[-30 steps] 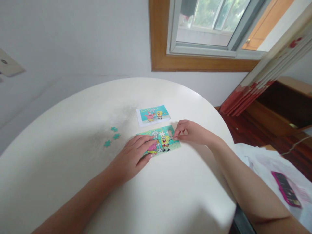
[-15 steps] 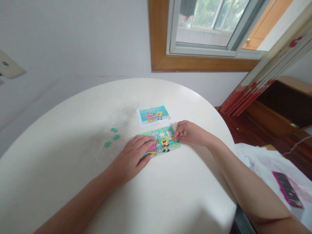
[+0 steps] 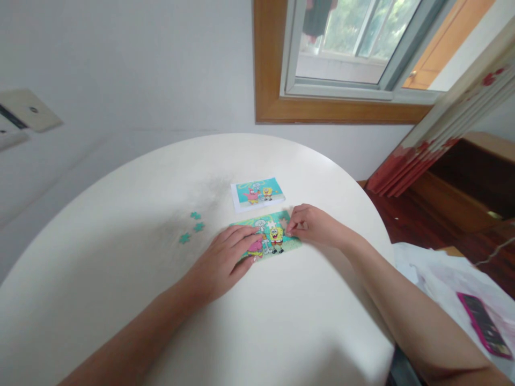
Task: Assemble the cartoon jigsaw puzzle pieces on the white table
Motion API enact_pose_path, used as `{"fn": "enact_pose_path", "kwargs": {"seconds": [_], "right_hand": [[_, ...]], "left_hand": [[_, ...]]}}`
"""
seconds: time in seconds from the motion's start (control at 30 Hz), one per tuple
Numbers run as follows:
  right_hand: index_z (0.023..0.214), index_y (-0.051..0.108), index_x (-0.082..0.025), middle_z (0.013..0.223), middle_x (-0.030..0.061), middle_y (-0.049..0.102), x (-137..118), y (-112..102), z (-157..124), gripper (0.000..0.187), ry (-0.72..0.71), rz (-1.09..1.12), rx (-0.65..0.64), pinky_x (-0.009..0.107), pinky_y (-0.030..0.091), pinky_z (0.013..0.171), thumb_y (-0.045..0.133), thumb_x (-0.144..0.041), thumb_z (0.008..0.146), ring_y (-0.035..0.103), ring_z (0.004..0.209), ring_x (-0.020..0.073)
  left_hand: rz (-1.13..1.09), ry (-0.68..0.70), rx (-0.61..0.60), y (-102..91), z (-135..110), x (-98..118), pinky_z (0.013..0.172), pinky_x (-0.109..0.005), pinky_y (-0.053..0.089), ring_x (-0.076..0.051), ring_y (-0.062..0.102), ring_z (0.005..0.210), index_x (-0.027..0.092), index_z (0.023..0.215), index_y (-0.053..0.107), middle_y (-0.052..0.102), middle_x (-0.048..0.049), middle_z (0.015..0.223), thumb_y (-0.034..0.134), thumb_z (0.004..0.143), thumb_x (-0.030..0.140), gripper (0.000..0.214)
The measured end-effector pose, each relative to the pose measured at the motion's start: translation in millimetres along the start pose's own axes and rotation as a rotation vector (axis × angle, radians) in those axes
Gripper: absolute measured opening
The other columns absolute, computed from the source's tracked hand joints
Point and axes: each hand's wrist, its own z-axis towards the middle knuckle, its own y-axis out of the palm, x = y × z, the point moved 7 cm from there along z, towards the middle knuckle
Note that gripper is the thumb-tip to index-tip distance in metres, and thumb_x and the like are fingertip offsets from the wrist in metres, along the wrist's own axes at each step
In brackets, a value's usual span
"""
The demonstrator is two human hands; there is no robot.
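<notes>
Puzzle [image 3: 269,239] lies flat mid-table [image 3: 281,332], picture card [image 3: 257,194] just beyond it. Best, I judge: pin sheet firmly, press corner piece straight down, no sliding. Left hand [image 3: 219,262] flat on puzzle's left part, fingers straight, slightly apart. Right hand [image 3: 311,225] at top right corner, fingertips bunched together on edge; piece beneath not visible.

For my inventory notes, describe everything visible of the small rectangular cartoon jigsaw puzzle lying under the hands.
The small rectangular cartoon jigsaw puzzle lies flat on the round white table, on the near side of a matching picture card. It looks like thin card: turquoise ground, cartoon figures in yellow and pink. It appears nearly assembled; its far right corner is unclear. The left hand rests flat over its left part; the right hand touches that far right corner with its fingertips.
</notes>
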Motion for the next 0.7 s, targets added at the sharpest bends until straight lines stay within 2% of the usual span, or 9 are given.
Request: {"fn": "enact_pose_path", "kwargs": {"seconds": [0.2, 0.53, 0.63, 0.7], "right_hand": [[0.075, 0.075, -0.019, 0.077, 0.0041, 0.065, 0.2, -0.3, -0.8, 0.018, 0.0, 0.014, -0.012, 0.027, 0.045, 0.072, 0.062, -0.007, 0.074, 0.058, 0.077, 0.0158], [0.074, 0.073, -0.02, 0.078, 0.0043, 0.064, 10.5, 4.3, -4.2, 0.013, 0.068, 0.015, -0.039, 0.029, 0.046, 0.065, 0.061, -0.019, 0.077, 0.058, 0.071, 0.0168], [0.079, 0.073, -0.02, 0.081, 0.006, 0.064, 6.8, -1.7, -4.4, 0.015, 0.052, 0.004, 0.046, 0.03, 0.046, 0.064, 0.058, -0.024, 0.081, 0.058, 0.073, 0.018], [0.084, 0.073, -0.021, 0.085, 0.0074, 0.065, -0.9, -5.8, -2.2, 0.019, 0.029, 0.008, 0.109, 0.031, 0.046, 0.064, 0.056, -0.027, 0.085, 0.059, 0.075, 0.0186]], "left_hand": [[0.002, -0.011, -0.008, 0.3, -1.0, 0.0, 0.107, -0.044, 0.036, -0.025, 0.045, 0.123, 0.021, 0.126, 0.055, 0.054, -0.009, 0.132, 0.05, 0.091, 0.025, 0.035], [-0.022, -0.051, -0.008, -8.1, -3.5, 7.8, 0.104, -0.042, 0.036, -0.024, 0.046, 0.118, 0.022, 0.124, 0.057, 0.057, -0.0087, 0.124, 0.052, 0.093, 0.03, 0.032], [-0.016, -0.08, 0.068, -20.8, -5.5, 4.4, 0.104, -0.041, 0.036, -0.023, 0.047, 0.118, 0.022, 0.123, 0.057, 0.058, -0.0074, 0.123, 0.049, 0.095, 0.031, 0.031], [-0.006, -0.131, 0.202, -37.9, -8.3, -6.9, 0.103, -0.04, 0.037, -0.022, 0.048, 0.116, 0.021, 0.121, 0.059, 0.06, -0.0073, 0.119, 0.046, 0.096, 0.027, 0.028]]}}
